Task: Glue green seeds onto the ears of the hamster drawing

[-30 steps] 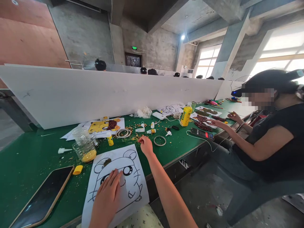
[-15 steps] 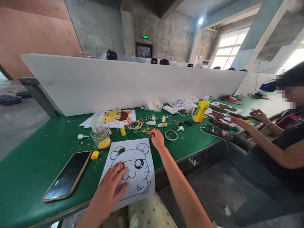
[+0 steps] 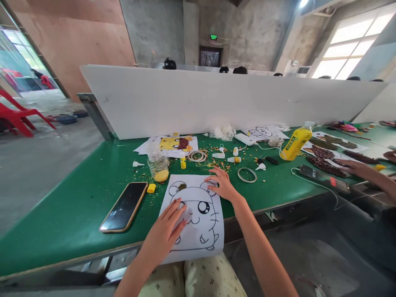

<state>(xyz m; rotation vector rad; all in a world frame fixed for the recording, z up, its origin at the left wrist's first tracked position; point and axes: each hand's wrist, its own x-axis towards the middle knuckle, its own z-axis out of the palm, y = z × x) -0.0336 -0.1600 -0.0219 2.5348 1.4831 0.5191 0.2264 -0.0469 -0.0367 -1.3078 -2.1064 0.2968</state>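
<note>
A white sheet with a black outline drawing of a hamster (image 3: pixel 198 225) lies at the table's front edge, its lower end over my lap. A small patch of dark green grains (image 3: pixel 182 187) covers part of the drawing's left ear. My left hand (image 3: pixel 168 220) rests flat on the left side of the drawing, fingers stretched, hiding part of one eye. At the upper right corner, my right hand (image 3: pixel 223 185) lies over the right ear with its fingers apart; I see nothing held in it. Beyond the sheet stand a yellow glue bottle (image 3: pixel 183 161) and white tape rolls (image 3: pixel 197 156).
A phone (image 3: pixel 124 207), a yellow cap (image 3: pixel 151 188) and a clear plastic jar (image 3: pixel 157 163) are on the left. Scattered grains, small bottles (image 3: pixel 234 159) and a ring (image 3: pixel 247 175) lie behind. A yellow drink bottle (image 3: pixel 296 142) stands right, near a co-worker's hand (image 3: pixel 355 168). A white partition (image 3: pixel 216 103) borders the table.
My right hand has moved from beside the sheet's top right corner onto that corner, and its fingers have opened out. My left hand stays on the drawing. The view has turned left.
</note>
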